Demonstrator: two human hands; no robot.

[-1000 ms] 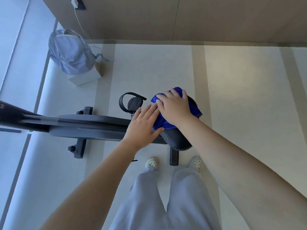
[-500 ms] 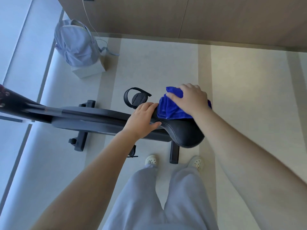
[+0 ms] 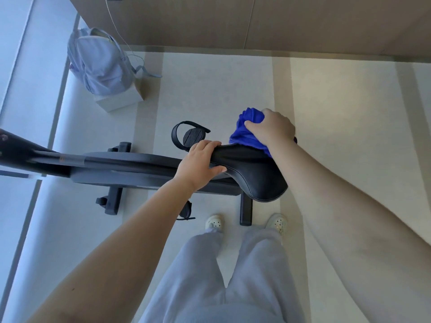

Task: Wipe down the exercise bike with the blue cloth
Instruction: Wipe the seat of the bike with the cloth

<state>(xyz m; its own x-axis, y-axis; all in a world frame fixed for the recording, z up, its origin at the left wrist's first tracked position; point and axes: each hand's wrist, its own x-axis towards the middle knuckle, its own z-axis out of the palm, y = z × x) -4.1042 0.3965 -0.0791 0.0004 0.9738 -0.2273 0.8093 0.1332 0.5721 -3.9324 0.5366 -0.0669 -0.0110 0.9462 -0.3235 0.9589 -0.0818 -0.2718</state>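
Head view, looking straight down. Dark grey metal-framed exercise bike (image 3: 130, 169) runs left to right across mid-frame on a pale striped floor (image 3: 210, 85). Its black padded saddle (image 3: 256, 180) sits right of centre, narrow nose pointing left and wide end toward lower right. The bike's far left end is blurred, so no detail there.

Left hand (image 3: 198, 164): grip clamped on the saddle nose, fingers (image 3: 207, 144) curled over the far edge, thumb along the near side. Forearm enters from lower left.

Right hand (image 3: 271, 128): grip closed round a bunched bright blue cloth (image 3: 245, 136), fingers dug into the fabric. The cloth sits on the far edge of the saddle's wide part, just right of frame centre. Most of it bulges out to the left of the hand. Cloth and left hand are near, not touching.

Black pedal with loop strap (image 3: 192, 136) is just above the left hand, beyond the saddle. Two black cross feet are on the floor: one (image 3: 114, 199) centre-left, one (image 3: 246, 210) below the saddle.

Pale grey trousers (image 3: 210, 276) fill bottom centre. White perforated clogs (image 3: 214, 221) stand on either side of the foot below the saddle.

Upper left: pale lilac fabric backpack (image 3: 100, 64) sits on a white box (image 3: 119, 100). A thin white cable (image 3: 113, 22) runs down the brown panelled wall (image 3: 303, 22) toward it.
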